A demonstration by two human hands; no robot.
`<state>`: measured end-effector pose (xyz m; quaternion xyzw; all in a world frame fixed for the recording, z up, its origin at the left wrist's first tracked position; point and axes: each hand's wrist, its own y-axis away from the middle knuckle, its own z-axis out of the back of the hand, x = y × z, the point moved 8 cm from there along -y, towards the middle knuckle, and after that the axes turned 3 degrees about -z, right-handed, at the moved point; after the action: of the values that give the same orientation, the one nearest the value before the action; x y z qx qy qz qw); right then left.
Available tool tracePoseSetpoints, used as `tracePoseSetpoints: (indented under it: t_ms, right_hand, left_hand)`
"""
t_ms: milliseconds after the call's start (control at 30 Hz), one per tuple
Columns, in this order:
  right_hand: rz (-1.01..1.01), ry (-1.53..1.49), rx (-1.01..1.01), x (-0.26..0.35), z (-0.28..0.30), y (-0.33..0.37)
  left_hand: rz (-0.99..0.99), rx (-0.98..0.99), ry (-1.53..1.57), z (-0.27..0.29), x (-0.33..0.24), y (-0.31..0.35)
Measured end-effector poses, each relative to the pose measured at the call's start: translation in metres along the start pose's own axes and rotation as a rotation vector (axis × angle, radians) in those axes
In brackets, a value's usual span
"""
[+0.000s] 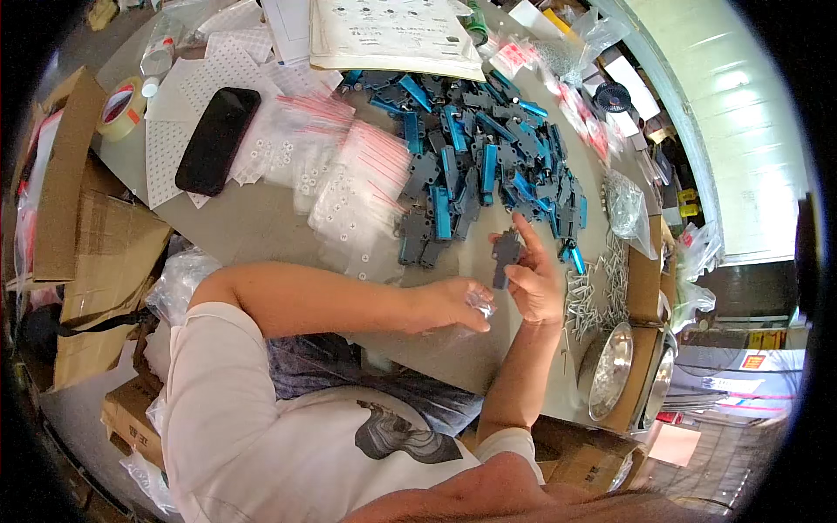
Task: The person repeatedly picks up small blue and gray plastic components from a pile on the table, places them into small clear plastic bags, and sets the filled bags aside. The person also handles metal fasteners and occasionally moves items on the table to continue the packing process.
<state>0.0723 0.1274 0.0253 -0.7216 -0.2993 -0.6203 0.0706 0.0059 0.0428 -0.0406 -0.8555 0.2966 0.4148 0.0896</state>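
Note:
My right hand (538, 283) is closed on a flat dark grey plastic part (506, 255), pinched between thumb and fingers above the table. Just to its left, my left hand (449, 305) has its fingers drawn together around a small piece of clear plastic, perhaps a bag (479, 302). Beyond both hands lies a heap of similar dark grey parts with shiny blue pieces (488, 170). Overlapping clear zip bags with red seal strips (362, 174) spread to the left of the heap, with small white round pieces showing in several.
A black phone (218, 139) rests on dotted white sheets (170, 109). Tape (120, 109) sits at the left near an open carton (70, 183). Papers (397, 39) lie at the far side. Loose screws or nails (597, 292) and a metal bowl (608, 370) are at right.

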Motion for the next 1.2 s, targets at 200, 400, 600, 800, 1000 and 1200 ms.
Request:
tracePoseSetpoints:
  t_ms: [200,400,600,800,1000,1200]
  right_hand:
    - [0.035,0.137,0.064,0.002,-0.022,0.008]
    - [0.094,0.224,0.227,0.003,-0.010,0.012]
    - [0.036,0.382,0.395,0.003,-0.014,0.018]
    - [0.170,0.454,0.441,0.012,-0.012,0.019]
    - [0.123,0.567,0.376,-0.002,-0.030,0.008]
    - [0.044,0.593,0.025,-0.017,0.003,-0.013]
  left_hand:
    - [-0.038,0.011,0.113,0.004,-0.018,0.001]
    - [0.024,0.090,0.255,-0.006,-0.024,0.003]
    - [0.060,0.079,0.264,-0.007,-0.022,0.005]
    - [0.169,0.179,0.259,-0.024,-0.029,0.013]
    - [0.123,0.212,-0.029,-0.014,-0.011,0.005]
    - [0.082,0.024,-0.035,0.001,-0.009,0.005]
